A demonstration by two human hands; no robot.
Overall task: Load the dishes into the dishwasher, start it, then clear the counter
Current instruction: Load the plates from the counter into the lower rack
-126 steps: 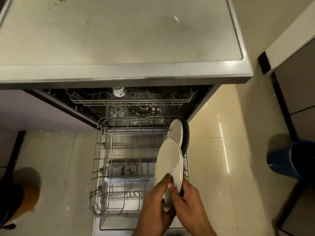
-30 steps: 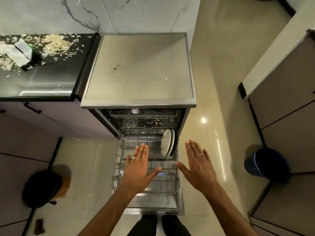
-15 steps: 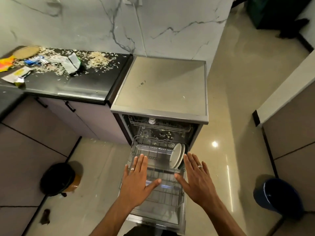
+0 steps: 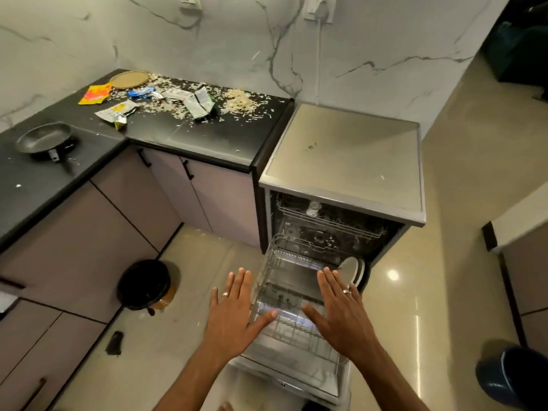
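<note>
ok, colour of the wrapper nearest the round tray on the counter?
Orange and yellow wrapper, seen in the head view.

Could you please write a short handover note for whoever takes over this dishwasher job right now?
Left hand and right hand: both open, empty, spread above the pulled-out lower rack.
Done: plates stand at the rack's back right.
On the counter: frying pan, round tan plate, wrappers and scattered flakes.
Left: load pan and plate, push rack in, shut door, start, clear counter.
</note>
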